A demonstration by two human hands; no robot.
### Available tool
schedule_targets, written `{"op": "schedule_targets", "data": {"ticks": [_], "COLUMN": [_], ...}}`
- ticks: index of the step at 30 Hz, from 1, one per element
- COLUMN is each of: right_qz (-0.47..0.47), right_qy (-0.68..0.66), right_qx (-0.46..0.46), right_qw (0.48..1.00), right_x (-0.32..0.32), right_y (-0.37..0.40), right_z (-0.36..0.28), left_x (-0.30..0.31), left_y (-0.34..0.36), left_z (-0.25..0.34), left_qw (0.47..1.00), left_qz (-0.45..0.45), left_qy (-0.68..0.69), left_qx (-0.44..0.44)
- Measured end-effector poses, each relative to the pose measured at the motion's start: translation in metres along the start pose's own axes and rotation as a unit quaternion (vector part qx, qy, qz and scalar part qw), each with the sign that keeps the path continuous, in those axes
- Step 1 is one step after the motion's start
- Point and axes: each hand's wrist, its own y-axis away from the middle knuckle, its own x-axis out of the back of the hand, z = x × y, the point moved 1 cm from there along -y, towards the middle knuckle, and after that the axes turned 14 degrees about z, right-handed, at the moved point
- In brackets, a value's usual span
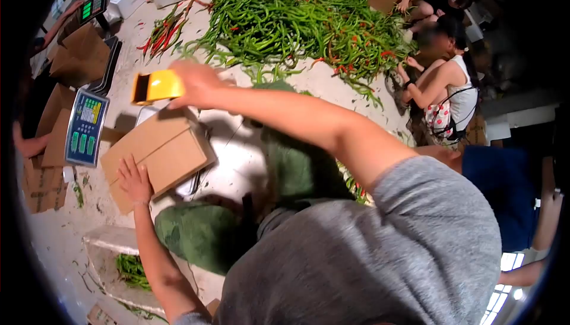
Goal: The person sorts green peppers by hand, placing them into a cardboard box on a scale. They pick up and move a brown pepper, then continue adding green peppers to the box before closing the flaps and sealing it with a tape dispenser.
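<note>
My right hand [199, 86], slightly blurred, is wrapped round a yellow tape dispenser [161, 86] held just above the far edge of a cardboard box [163, 153]. The box is closed, its flaps meeting in a seam along the top. On its near left part my left hand [135, 179] lies flat with the fingers spread. Under the box, part of a scale's metal platform [189, 186] shows. Beside it stands the scale's display panel [87, 128], with green readouts and a keypad.
A wide pile of green and red chili peppers [297, 25] covers the floor ahead. Two people crouch at its right edge. Another scale display [95, 5] and open cartons [80, 55] stand at the left, with another person's arms there. A foam box [110, 239] holds green peppers near my left arm.
</note>
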Motion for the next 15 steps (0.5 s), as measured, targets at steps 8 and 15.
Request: {"op": "schedule_targets", "data": {"ticks": [8,15], "right_qz": [-0.139,-0.327], "right_qy": [0.181,0.223], "right_qx": [0.134,0.078], "right_qw": [0.964,0.915], "right_x": [-0.151,-0.145], "right_y": [-0.069,-0.049], "right_z": [0.007,0.002], "left_x": [0.024,0.040], "left_y": [0.013,0.012], "left_z": [0.023,0.027], "left_qw": [0.997,0.998], "left_qz": [0.075,0.056], "left_qy": [-0.006,0.006], "left_qx": [-0.011,-0.017]}}
